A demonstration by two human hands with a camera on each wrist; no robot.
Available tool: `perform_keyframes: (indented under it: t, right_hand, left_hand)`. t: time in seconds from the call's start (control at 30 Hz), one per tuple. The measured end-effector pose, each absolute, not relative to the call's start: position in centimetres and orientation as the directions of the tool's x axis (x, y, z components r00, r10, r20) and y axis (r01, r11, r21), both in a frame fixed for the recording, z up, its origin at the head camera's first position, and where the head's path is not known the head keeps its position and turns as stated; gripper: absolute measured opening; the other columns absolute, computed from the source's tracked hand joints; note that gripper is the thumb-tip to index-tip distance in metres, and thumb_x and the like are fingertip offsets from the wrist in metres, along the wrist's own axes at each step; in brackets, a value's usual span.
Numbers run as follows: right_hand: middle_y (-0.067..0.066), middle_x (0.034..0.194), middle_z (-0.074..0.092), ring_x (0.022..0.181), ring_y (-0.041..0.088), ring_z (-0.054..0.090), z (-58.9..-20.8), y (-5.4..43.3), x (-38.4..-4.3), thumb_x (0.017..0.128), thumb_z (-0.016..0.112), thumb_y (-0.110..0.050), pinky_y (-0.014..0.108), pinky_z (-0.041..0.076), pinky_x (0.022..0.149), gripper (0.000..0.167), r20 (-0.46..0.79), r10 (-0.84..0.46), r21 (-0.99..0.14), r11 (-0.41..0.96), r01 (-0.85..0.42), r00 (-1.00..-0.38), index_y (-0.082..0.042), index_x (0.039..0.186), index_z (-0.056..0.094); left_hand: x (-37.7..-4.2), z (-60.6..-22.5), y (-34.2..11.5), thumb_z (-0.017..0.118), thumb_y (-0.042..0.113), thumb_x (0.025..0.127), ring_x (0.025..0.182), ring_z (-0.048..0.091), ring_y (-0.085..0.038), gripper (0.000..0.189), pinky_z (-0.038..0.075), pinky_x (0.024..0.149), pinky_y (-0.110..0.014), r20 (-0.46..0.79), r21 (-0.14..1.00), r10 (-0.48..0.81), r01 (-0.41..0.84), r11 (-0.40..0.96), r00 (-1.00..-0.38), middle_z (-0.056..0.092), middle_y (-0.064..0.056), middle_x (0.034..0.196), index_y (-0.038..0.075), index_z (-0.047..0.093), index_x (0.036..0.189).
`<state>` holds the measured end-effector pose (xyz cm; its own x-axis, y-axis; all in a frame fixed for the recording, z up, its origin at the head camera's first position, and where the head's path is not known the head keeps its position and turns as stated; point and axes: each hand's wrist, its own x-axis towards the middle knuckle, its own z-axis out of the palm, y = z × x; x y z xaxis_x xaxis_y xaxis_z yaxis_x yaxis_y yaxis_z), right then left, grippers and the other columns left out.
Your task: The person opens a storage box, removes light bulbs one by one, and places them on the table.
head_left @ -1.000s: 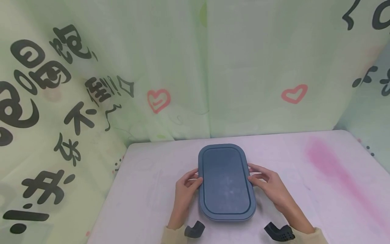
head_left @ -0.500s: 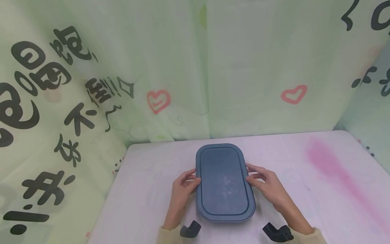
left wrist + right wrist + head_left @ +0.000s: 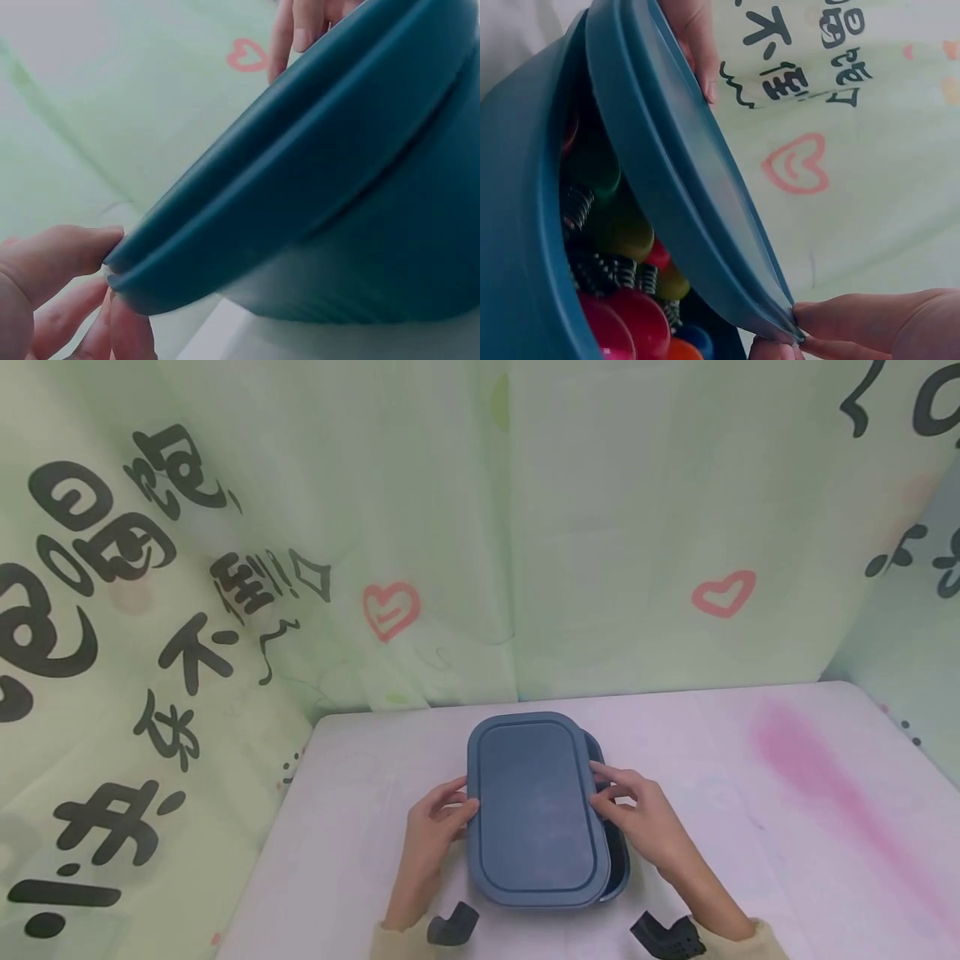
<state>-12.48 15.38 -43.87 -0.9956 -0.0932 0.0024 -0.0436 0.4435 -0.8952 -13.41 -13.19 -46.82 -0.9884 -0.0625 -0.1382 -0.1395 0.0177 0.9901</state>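
Note:
A blue-grey rectangular lid (image 3: 536, 810) with rounded corners sits shifted left over its matching box (image 3: 618, 860), with a gap along the right side. My left hand (image 3: 435, 835) pinches the lid's left edge between thumb and fingers. On the opposite edge, my right hand (image 3: 637, 814) pinches the lid the same way. Through the gap in the right wrist view, several shiny rounded pieces in red, green, yellow, orange and blue (image 3: 634, 322) lie inside, some with dark coiled, spring-like parts (image 3: 596, 274). The lid hides the rest of the contents.
The box stands on a table with a pale pink-white cloth (image 3: 360, 827), which has a pink smear (image 3: 825, 777) on the right. A light green curtain (image 3: 600, 527) with dark lettering and red hearts hangs behind and at the sides.
The lid was on the box one second ago; both hands have moved left with it. The box's right side now shows an opening, while the box itself has stayed about where it was.

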Motion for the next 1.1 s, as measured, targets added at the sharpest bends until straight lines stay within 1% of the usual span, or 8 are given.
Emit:
perform_keyframes:
  t: [0.07,0.13,0.27,0.43,0.6,0.77,0.87,1.1]
  right_hand:
    - [0.019,0.127,0.059,0.104,0.024,0.060,-43.9,15.1,-12.5,0.095,0.064,-0.010,0.053,0.048,0.099,0.050,0.014,-0.100,-0.896,0.440,-0.057,-0.995,0.001,0.142,0.051]
    - [0.018,0.125,0.060,0.102,0.022,0.061,-44.0,14.7,-12.5,0.095,0.064,-0.008,0.052,0.048,0.099,0.049,0.022,-0.102,-0.896,0.440,-0.065,-0.995,0.001,0.141,0.051]
    - [0.017,0.124,0.059,0.099,0.020,0.062,-44.1,13.8,-12.5,0.093,0.065,-0.006,0.044,0.052,0.096,0.049,0.024,-0.105,-0.900,0.431,-0.068,-0.994,0.001,0.141,0.052]
    - [0.018,0.126,0.058,0.104,0.024,0.063,-44.2,12.7,-12.3,0.091,0.067,-0.003,0.034,0.056,0.088,0.051,0.019,-0.107,-0.908,0.415,-0.062,-0.994,-0.001,0.141,0.053]
    - [0.018,0.125,0.058,0.104,0.025,0.062,-44.0,11.9,-12.3,0.091,0.067,0.000,0.033,0.056,0.087,0.051,0.030,-0.123,-0.917,0.392,-0.077,-0.992,0.002,0.140,0.053]
    - [0.018,0.123,0.057,0.103,0.022,0.061,-43.8,11.0,-12.2,0.090,0.067,0.001,0.032,0.056,0.088,0.052,0.035,-0.135,-0.927,0.366,-0.083,-0.990,0.004,0.139,0.052]
    - [0.019,0.125,0.056,0.101,0.022,0.060,-43.6,10.5,-12.3,0.089,0.067,0.003,0.030,0.056,0.086,0.052,0.045,-0.140,-0.931,0.352,-0.092,-0.989,0.004,0.140,0.052]
    - [0.019,0.125,0.059,0.098,0.021,0.062,-43.3,9.3,-12.4,0.088,0.068,0.004,0.028,0.057,0.080,0.052,0.076,-0.154,-0.911,0.391,-0.131,-0.985,0.004,0.138,0.053]
  left_hand:
    - [-13.4,-46.7,-13.5,0.078,0.020,0.086,0.083,0.064,-0.012,0.048,0.055,0.072,-0.027,-0.139,0.990,-0.062,-0.140,0.016,-0.988,0.062,-0.007,0.102,0.007,0.064,0.130]
    - [-13.3,-46.7,-13.9,0.078,0.021,0.086,0.084,0.064,-0.012,0.048,0.055,0.072,-0.027,-0.142,0.990,-0.064,-0.143,0.017,-0.988,0.062,-0.007,0.103,0.007,0.064,0.130]
    - [-13.2,-46.7,-14.7,0.078,0.020,0.086,0.083,0.065,-0.012,0.049,0.055,0.072,-0.026,-0.148,0.988,-0.074,-0.150,0.021,-0.986,0.062,-0.008,0.103,0.007,0.064,0.130]
    - [-12.9,-46.6,-15.7,0.079,0.020,0.085,0.084,0.065,-0.011,0.049,0.056,0.072,-0.028,-0.147,0.988,-0.089,-0.151,0.043,-0.985,0.062,-0.007,0.103,0.008,0.064,0.130]
    - [-12.8,-46.4,-16.7,0.079,0.019,0.084,0.084,0.066,-0.011,0.050,0.057,0.071,-0.029,-0.126,0.989,-0.101,-0.133,0.059,-0.987,0.064,-0.008,0.103,0.007,0.064,0.130]
    - [-12.6,-46.3,-17.6,0.078,0.019,0.086,0.084,0.066,-0.010,0.051,0.056,0.069,-0.027,-0.109,0.987,-0.103,-0.119,0.103,-0.989,0.065,-0.008,0.105,0.005,0.062,0.132]
    - [-12.6,-46.3,-18.1,0.077,0.017,0.086,0.084,0.066,-0.010,0.050,0.056,0.069,-0.027,-0.108,0.987,-0.109,-0.120,0.111,-0.988,0.065,-0.009,0.105,0.005,0.062,0.133]
    - [-12.4,-46.5,-19.2,0.077,0.015,0.087,0.084,0.066,-0.009,0.050,0.056,0.069,-0.027,-0.120,0.982,-0.135,-0.138,0.128,-0.983,0.065,-0.009,0.106,0.006,0.062,0.133]
